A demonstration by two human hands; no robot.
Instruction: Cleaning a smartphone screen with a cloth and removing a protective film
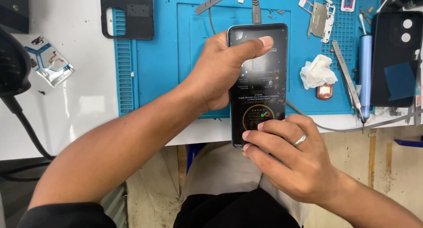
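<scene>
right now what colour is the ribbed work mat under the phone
Bright blue: the ribbed rubber work mat shows best in the head view, lying on the white table.

This looks like a phone repair workshop. A blue silicone work mat point(167, 56) covers the white bench point(75, 100), and on it lie loose tiny screws point(274, 11), a bare metal phone frame part point(320, 17), steel tweezers point(348, 76) and a blue precision screwdriver point(365, 74). Black phone back covers point(128, 12) sit at the edges, beside a crumpled tissue point(318, 71).
</scene>
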